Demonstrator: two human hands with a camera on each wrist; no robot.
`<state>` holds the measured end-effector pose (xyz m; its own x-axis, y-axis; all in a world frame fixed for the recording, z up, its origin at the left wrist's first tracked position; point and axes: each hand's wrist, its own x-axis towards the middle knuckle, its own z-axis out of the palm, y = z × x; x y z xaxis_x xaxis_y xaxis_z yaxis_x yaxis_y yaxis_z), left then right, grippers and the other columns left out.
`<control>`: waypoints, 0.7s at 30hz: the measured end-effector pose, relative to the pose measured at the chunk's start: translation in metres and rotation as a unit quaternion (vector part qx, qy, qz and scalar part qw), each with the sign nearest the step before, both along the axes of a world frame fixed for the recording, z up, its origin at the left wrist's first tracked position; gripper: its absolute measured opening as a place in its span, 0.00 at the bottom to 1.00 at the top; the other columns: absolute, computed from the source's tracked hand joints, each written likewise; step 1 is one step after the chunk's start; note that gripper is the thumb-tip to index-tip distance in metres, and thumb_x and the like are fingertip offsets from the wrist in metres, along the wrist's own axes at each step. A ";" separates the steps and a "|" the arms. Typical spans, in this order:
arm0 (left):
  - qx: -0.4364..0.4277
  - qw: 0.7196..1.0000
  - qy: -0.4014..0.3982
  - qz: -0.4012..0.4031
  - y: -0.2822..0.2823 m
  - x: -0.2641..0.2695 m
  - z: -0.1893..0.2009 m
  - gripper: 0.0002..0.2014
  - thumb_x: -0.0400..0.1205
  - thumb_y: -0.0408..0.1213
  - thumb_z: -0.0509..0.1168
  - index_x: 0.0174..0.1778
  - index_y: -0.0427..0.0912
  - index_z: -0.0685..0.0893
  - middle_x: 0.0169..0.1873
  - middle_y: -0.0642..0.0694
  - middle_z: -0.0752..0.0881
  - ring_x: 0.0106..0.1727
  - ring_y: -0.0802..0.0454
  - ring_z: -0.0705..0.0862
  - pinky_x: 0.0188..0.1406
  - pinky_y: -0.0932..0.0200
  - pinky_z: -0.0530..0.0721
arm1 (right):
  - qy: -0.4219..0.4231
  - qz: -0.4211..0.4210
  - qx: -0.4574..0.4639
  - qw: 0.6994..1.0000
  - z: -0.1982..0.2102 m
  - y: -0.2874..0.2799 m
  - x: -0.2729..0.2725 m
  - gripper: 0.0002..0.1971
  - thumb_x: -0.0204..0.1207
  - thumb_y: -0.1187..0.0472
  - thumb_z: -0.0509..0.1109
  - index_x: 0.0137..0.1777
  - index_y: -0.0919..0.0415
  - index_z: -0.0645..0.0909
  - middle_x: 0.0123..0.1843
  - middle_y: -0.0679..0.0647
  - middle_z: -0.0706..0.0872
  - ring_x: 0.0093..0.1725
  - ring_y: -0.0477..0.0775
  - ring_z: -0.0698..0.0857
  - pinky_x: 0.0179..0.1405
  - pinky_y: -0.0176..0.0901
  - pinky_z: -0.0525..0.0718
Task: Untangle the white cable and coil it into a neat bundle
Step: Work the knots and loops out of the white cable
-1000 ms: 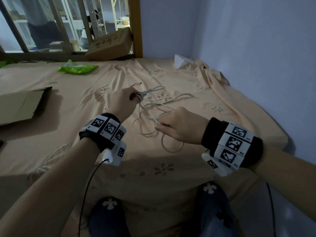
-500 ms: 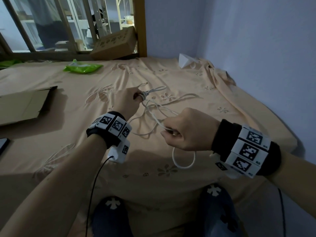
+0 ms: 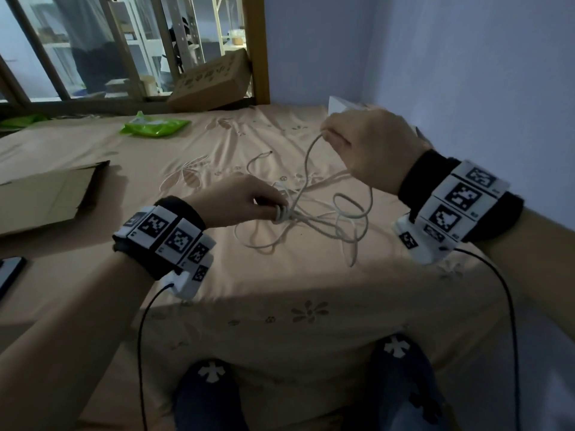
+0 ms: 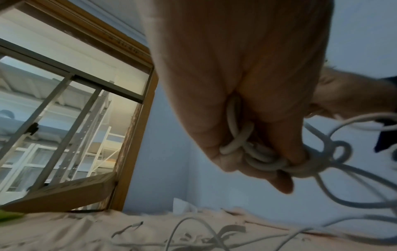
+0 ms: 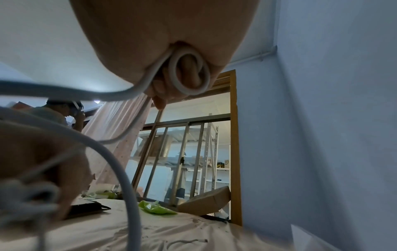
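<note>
The white cable [image 3: 314,219] sprawls in loose loops over the bedsheet [image 3: 280,306], part lifted between both hands. The left hand [image 3: 236,202] curls tight round the knotted wraps, apparently to anchor the tangle. The right hand [image 3: 370,150], raised, pinches a strand with closed fingers, probably drawing it clear so the snarl loosens.

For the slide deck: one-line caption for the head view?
Left hand pinches the wound turns of white cable while right hand lifts a strand above the bedsheet.
</note>
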<state>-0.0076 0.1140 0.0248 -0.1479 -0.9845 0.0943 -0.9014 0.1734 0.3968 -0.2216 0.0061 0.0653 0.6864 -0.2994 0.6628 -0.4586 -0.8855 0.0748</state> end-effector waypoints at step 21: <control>-0.124 0.895 0.428 0.012 0.003 -0.039 -0.005 0.09 0.84 0.24 0.61 0.57 0.33 0.84 0.39 0.36 0.86 0.32 0.59 0.81 0.31 0.71 0.74 | 0.182 -0.060 0.099 0.976 -0.073 0.021 0.044 0.12 0.80 0.63 0.57 0.44 0.63 0.81 0.38 0.63 0.86 0.37 0.66 0.85 0.32 0.47 0.78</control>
<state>-0.0467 0.1169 0.0198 0.1033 -0.9197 0.3787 -0.2894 0.3365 0.8961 -0.1781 0.0268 -0.0080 0.8183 -0.4888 0.3025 -0.5341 -0.8411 0.0857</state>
